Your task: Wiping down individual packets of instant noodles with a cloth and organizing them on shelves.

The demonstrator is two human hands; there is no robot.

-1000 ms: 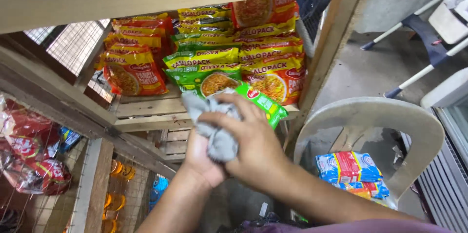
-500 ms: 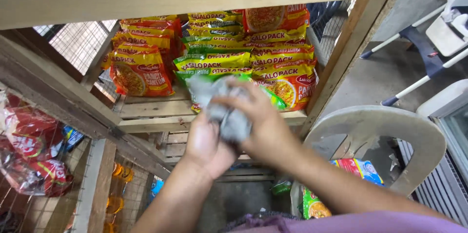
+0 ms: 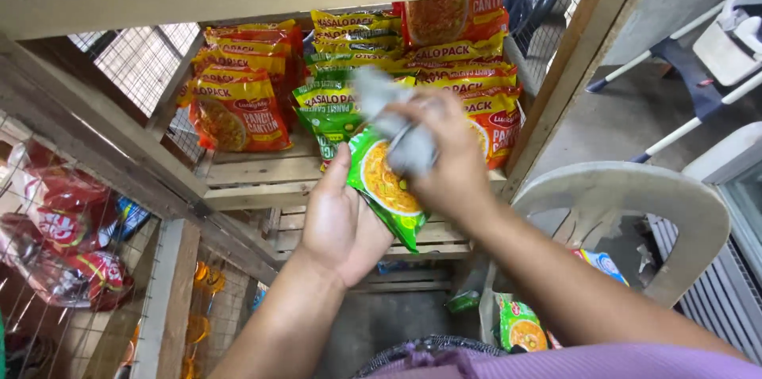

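Left hand: the left hand (image 3: pixel 343 220) is palm up below the shelf edge, fingers wrapped under and behind a green noodle packet (image 3: pixel 386 186), gripping it from the left side.
Right hand: the right hand (image 3: pixel 448 158) is closed around a grey cloth (image 3: pixel 394 126), pressing it onto the upper part of the packet.
Green noodle packet: held in the air just in front of the wooden shelf (image 3: pixel 266 171), tilted, its printed face toward the camera; the top end is hidden under the cloth and the right hand.
Grey cloth: bunched, blurred – it lies between the right palm and the packet, touching both.
Shelf stock: stacks of orange noodle packets (image 3: pixel 240 111) at the left, green ones (image 3: pixel 327 107) in the middle, more orange ones (image 3: pixel 486 89) at the right, all lying on the slats behind the hands.
Around: a wire mesh panel (image 3: pixel 133 61) at the back left, red snack bags (image 3: pixel 59 220) hanging at the far left, a pale plastic chair (image 3: pixel 627 212) at the right with more packets (image 3: pixel 520 323) below it.
Step in hand: by the look of it, wiping the single packet while it is off the shelf – the rub seems mid-way, on the top end.
Next move calls for: a steady left grip while the cloth runs down the uncovered lower face; too hard a squeeze could crush what is inside.
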